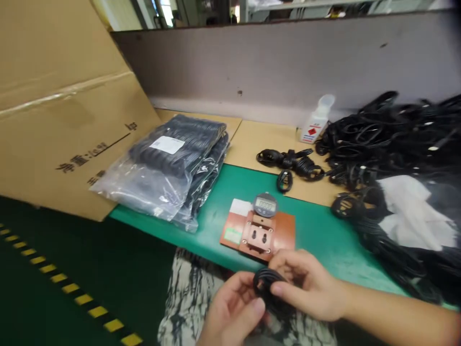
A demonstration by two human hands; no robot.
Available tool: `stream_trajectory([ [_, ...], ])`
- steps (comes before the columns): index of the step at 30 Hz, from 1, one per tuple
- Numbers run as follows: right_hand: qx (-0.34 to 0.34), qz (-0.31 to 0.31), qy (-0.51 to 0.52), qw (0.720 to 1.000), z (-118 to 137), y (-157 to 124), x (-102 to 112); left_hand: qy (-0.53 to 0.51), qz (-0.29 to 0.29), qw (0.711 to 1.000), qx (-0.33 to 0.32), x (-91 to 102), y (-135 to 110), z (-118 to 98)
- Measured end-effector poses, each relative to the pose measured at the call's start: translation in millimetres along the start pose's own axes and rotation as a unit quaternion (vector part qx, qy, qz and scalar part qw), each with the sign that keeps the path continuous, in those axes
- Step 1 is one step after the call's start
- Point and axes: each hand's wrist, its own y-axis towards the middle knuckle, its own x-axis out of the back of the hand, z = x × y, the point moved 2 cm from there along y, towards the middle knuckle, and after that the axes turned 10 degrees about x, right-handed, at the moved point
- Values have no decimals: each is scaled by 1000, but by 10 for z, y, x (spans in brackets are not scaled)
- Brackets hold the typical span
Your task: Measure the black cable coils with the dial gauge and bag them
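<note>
Between my two hands, at the table's near edge, is a coiled black cable (271, 283). My left hand (234, 307) pinches its left side with thumb and fingers. From the right, my right hand (306, 283) grips the same coil, thumb on top. Just beyond them on the green table lies an orange-brown plate with a fixture (257, 235) and a round digital gauge (265, 205), whose digits are too blurred to read. A small cable coil (285, 181) rests behind the gauge. The cable's ends are hard to make out.
Clear bags of black cables (180, 149) lie to the left, beside a big cardboard box (65, 120). A large heap of black cables (389, 134) fills the right side, with a white cloth (414, 206) on it. A white bottle (317, 121) stands near the back wall.
</note>
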Motion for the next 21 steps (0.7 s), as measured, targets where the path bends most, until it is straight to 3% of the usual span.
stream_trajectory([
  [5, -7, 17, -47, 999, 98, -4, 14, 2, -4, 1000, -31, 16, 1, -4],
  [10, 10, 21, -68, 997, 82, 14, -2, 64, -61, 996, -32, -11, -15, -56],
  [17, 77, 50, -100, 991, 139, 0, 22, 50, -137, 989, -27, -78, 35, -61],
  [21, 70, 81, -90, 990, 97, -40, 19, 114, -178, 974, -79, -46, 28, -74],
])
